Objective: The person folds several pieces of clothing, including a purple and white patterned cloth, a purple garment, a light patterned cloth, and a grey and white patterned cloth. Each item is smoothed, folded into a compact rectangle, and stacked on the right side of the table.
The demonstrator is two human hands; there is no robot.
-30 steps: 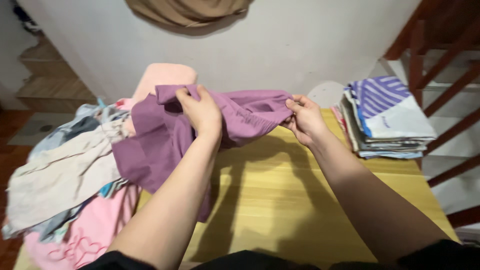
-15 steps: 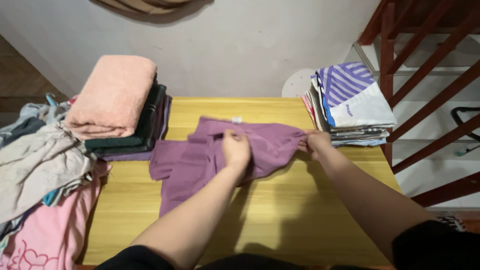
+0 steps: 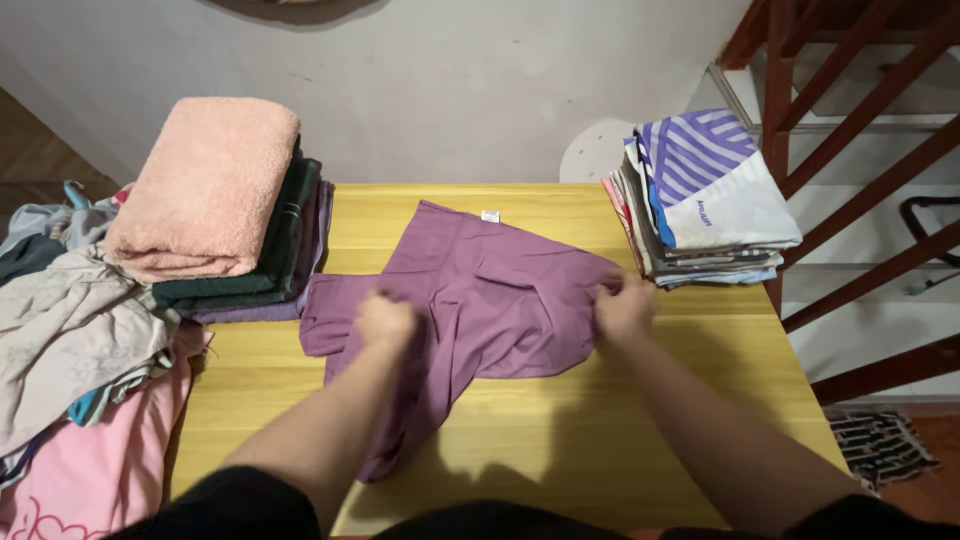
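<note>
At far left, a heap of loose clothes spills beside a folded stack topped by a peach towel. At centre, a purple garment lies spread on the yellow table, the left hand and right hand each bunched closed on its cloth. A folded pile with a striped top stands at upper right.

Head camera, looking steeply down — table close

Purple garment, spread flat, creased, on yellow wooden table
</note>
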